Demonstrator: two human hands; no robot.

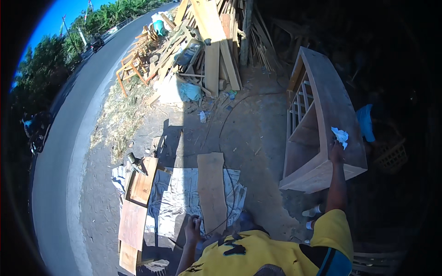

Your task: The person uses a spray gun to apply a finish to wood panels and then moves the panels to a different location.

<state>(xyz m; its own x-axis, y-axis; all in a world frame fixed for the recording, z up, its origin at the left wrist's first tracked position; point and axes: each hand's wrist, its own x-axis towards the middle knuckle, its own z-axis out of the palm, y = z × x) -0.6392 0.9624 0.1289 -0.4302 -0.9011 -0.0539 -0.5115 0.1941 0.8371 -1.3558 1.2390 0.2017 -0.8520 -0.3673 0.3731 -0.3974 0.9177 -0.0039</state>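
Observation:
My right hand (337, 152) reaches out to the right, its fingers closed on a crumpled white cloth (340, 137). The cloth rests against the upper surface of a wooden cabinet (343, 106), near its closest corner. This cabinet has an open compartment and a slatted section on its left side. Low in the middle, my left hand (193, 229) is held in front of me with curled fingers. Whatever it holds, if anything, is too small and dark to name. Beside that hand a long wooden board (212, 184) lies on a pale sheet (182, 195).
At left, wooden panels (133, 223) carry a spray gun (136, 164). A dark hose (224, 122) curves over the ground. Stacked planks (212, 64) and chair frames (130, 64) stand farther off beside a road (60, 161). A basket (393, 154) sits in shade behind the cabinet.

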